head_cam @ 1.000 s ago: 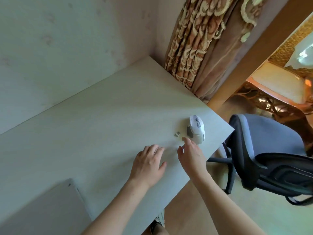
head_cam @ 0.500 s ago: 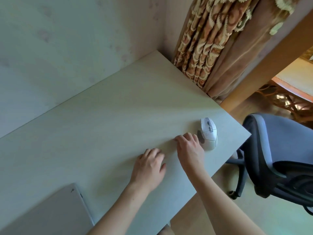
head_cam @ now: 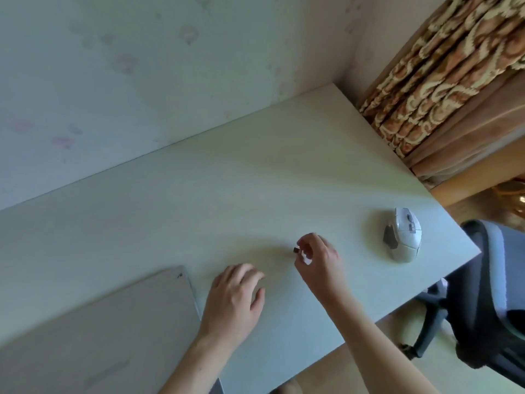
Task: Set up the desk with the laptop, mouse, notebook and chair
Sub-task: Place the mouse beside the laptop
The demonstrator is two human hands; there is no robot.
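A small dongle is being pinched above the desk.

Nearest, at 7 o'clock, the closed laptop (head_cam: pixel 96 334) is lying flat; the left hand (head_cam: pixel 235 300) is being rested beside it, fingers loosely spread. The dongle (head_cam: pixel 296 250) is being pinched by the right hand (head_cam: pixel 319 261), probably for plugging in. The mouse (head_cam: pixel 403 238) is lying at 3 o'clock, chair (head_cam: pixel 491 294) beyond. No writing is readable.

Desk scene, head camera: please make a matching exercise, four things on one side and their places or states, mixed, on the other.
Things:
1. mouse
2. laptop
3. small dongle
4. chair

Places or states:
A. pinched in the right hand
B. closed, near left on the desk
C. on the floor, past the desk's right end
D. near the desk's right edge

Pairs: 1-D, 2-B, 3-A, 4-C
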